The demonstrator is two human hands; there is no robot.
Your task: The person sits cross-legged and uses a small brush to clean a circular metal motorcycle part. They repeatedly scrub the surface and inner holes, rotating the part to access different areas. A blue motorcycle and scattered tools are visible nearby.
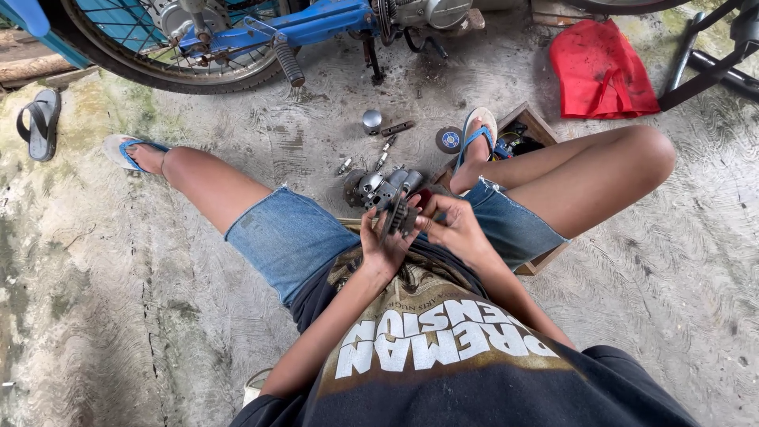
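Seated on a concrete floor, I hold a dark metal gear part [401,217] between both hands in front of my lap. My left hand [383,241] grips it from below and the left. My right hand [452,223] pinches it from the right side. Just beyond the hands a grey metal engine assembly [379,187] lies on the floor between my legs. Small bolts [385,150], a silver cylinder [371,121] and a round disc [450,140] lie further out.
A blue motorbike [316,24] with its wheel [174,67] stands at the far side. A red bag [601,71] lies far right, a wooden box [538,126] of tools sits under my right leg, and a black sandal [39,122] lies far left.
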